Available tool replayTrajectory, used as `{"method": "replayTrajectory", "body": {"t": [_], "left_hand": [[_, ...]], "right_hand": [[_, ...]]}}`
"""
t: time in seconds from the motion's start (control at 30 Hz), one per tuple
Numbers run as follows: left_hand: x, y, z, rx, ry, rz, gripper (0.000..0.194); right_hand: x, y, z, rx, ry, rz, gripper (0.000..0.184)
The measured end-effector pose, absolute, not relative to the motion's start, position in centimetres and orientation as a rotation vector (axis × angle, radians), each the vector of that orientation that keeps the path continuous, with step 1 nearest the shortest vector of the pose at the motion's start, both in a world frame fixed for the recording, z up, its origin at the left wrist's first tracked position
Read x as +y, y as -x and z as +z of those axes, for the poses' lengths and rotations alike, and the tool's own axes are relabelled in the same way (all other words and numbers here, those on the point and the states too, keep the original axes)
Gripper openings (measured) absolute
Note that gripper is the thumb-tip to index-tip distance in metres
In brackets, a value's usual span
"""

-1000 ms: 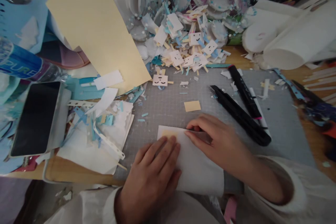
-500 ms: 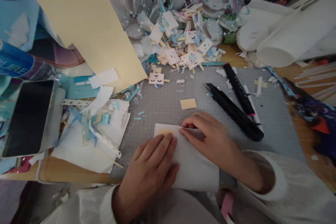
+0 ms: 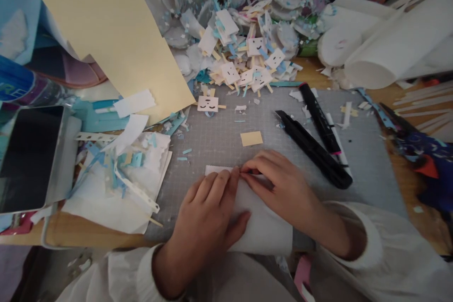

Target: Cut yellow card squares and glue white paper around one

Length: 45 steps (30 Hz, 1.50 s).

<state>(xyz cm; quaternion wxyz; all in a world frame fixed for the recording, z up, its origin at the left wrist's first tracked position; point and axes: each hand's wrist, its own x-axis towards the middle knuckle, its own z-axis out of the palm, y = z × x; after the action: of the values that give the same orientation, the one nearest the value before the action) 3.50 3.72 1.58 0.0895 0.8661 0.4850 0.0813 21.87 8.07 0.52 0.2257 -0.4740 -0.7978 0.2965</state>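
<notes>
A white sheet of paper (image 3: 264,226) lies at the near side of a grey cutting mat (image 3: 215,137), its zigzag-cut far edge partly showing. Flat on its left part rests my left hand (image 3: 208,212), fingers stretched forward, thumb apart; the index fingertip meets my right fingertips at the far edge. My right hand (image 3: 279,181) pinches the paper there between thumb and index finger. Just beyond the hands is a small yellow paper rectangle (image 3: 251,138). Farther off sits a small paper figure with a drawn face (image 3: 208,103).
A black utility knife (image 3: 313,148) and a black marker (image 3: 320,118) lie on the right. Paper figures (image 3: 247,63) are heaped at the back. To the left are a large yellow sheet (image 3: 120,33), paper scraps (image 3: 127,160) and a phone (image 3: 30,155). A white roll (image 3: 396,47) stands back right.
My left hand has slid forward, its fingers now covering the yellow patch that showed on the white sheet. My right hand keeps its pinch at the far edge. The view has shifted slightly.
</notes>
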Motion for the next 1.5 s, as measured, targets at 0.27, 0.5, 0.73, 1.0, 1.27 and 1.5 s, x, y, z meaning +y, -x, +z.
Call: {"method": "replayTrajectory", "body": {"t": [0.27, 0.5, 0.73, 1.0, 1.27, 1.5], "left_hand": [[3.6, -3.6, 1.6, 1.423, -2.510, 0.271, 0.058], [3.7, -3.1, 2.3, 1.408, -2.403, 0.266, 0.061], [3.4, -2.4, 2.5, 1.346, -2.377, 0.280, 0.053], [3.3, -2.5, 2.4, 1.370, -2.376, 0.276, 0.055], [3.5, -2.6, 2.3, 1.382, -2.384, 0.250, 0.061], [3.4, -2.5, 2.3, 1.384, -2.379, 0.228, 0.063]], "right_hand": [[8.2, -21.9, 0.8, -2.402, 1.188, 0.740, 0.019], [8.0, -22.3, 0.9, -2.345, 1.258, 0.804, 0.005], [8.2, -22.7, 1.4, -2.364, 1.216, 0.883, 0.006], [8.3, -22.9, 1.3, -2.417, 1.203, 0.832, 0.016], [8.4, -22.8, 1.8, -2.495, 1.095, 0.850, 0.019], [8.1, -22.7, 2.6, -2.581, 0.890, 1.024, 0.016]]}}
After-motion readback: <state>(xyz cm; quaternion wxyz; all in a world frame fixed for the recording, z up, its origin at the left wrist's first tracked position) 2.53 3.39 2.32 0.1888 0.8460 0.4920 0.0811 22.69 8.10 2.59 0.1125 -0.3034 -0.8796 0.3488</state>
